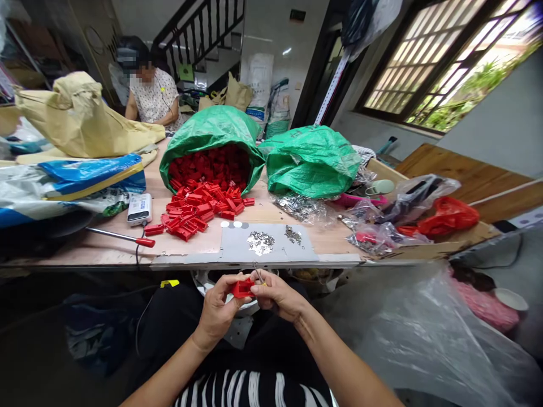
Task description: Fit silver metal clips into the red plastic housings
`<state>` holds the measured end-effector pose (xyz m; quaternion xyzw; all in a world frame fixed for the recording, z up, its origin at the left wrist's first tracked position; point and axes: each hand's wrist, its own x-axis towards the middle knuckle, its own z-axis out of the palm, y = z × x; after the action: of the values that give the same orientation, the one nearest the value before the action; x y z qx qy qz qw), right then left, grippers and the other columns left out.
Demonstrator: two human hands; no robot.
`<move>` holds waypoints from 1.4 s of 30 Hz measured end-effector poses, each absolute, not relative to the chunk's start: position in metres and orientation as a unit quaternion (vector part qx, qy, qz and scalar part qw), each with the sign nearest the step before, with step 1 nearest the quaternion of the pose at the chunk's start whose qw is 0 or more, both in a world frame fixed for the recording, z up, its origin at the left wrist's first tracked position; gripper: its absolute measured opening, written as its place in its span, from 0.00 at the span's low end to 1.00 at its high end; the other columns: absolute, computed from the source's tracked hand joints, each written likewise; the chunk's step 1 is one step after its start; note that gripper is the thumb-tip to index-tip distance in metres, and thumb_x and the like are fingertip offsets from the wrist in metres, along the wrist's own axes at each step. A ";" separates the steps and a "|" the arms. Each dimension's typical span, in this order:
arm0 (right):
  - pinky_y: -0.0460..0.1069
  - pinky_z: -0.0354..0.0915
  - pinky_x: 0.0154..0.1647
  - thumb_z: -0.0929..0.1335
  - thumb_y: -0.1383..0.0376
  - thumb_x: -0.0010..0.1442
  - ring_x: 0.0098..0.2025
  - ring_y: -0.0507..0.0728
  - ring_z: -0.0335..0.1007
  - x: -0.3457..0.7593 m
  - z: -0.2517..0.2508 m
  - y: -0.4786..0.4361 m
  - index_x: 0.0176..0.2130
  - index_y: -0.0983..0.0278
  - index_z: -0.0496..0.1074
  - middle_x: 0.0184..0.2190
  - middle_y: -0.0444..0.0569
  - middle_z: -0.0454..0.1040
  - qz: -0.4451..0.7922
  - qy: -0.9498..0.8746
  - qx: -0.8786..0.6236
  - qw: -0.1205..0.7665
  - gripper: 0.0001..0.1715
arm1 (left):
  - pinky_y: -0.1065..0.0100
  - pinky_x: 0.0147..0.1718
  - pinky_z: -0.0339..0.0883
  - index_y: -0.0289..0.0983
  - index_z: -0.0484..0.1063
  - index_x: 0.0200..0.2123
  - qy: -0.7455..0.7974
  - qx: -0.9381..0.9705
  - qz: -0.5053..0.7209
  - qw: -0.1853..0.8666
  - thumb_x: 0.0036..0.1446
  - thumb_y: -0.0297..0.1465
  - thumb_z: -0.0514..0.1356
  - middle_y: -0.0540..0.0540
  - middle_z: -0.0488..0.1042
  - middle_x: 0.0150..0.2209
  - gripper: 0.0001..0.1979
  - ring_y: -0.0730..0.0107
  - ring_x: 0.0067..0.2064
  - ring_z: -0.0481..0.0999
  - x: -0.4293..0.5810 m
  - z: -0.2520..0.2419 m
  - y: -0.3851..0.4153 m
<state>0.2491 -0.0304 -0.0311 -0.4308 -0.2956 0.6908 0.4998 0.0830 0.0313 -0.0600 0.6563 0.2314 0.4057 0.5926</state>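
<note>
Above my lap (165, 322), head view | my left hand (218, 305) pinches one red piece (241, 289), near side of table (337, 242) | my right hand (278, 295) grips slim tool (259, 276) beside it, tip contact unclear | loose red pieces (190, 210) beyond, on tabletop

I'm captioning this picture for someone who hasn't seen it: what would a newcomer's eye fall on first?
Probably the heap of red parts spilling from the open green sack onto the table. Next, low in the centre, the left hand holds a single red part, with the right hand at it. Just beyond them, two small piles of shiny pieces lie on a grey mat.
</note>
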 end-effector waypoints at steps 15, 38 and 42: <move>0.44 0.52 0.23 0.68 0.53 0.56 0.21 0.47 0.56 0.289 -0.035 -0.016 0.38 0.65 0.67 0.29 0.43 0.68 0.429 -0.421 -0.650 0.465 0.18 | 0.68 0.48 0.69 0.37 0.70 0.42 0.275 0.493 0.427 0.706 0.48 0.29 0.67 0.45 0.76 0.46 0.17 0.68 0.45 0.76 0.088 -0.056 0.045; 0.48 0.56 0.35 0.62 0.64 0.58 0.34 0.56 0.65 0.351 -0.037 0.027 0.34 0.63 0.65 0.32 0.48 0.72 0.103 -0.497 -0.824 0.252 0.05 | 0.65 0.42 0.72 0.39 0.70 0.45 0.288 0.340 0.428 0.786 0.45 0.29 0.69 0.47 0.75 0.42 0.22 0.69 0.41 0.76 0.091 -0.048 0.055; 0.48 0.59 0.35 0.63 0.60 0.57 0.33 0.54 0.65 0.337 -0.031 0.018 0.34 0.64 0.64 0.32 0.47 0.71 0.165 -0.516 -0.768 0.341 0.09 | 0.67 0.42 0.72 0.42 0.69 0.51 0.274 0.331 0.422 0.798 0.47 0.30 0.68 0.47 0.76 0.41 0.26 0.71 0.39 0.76 0.091 -0.043 0.055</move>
<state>0.3369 0.0181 -0.0307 -0.7682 -0.5163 0.1651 0.3406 0.0908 0.0553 -0.0425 0.3310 0.2742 0.4217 0.7984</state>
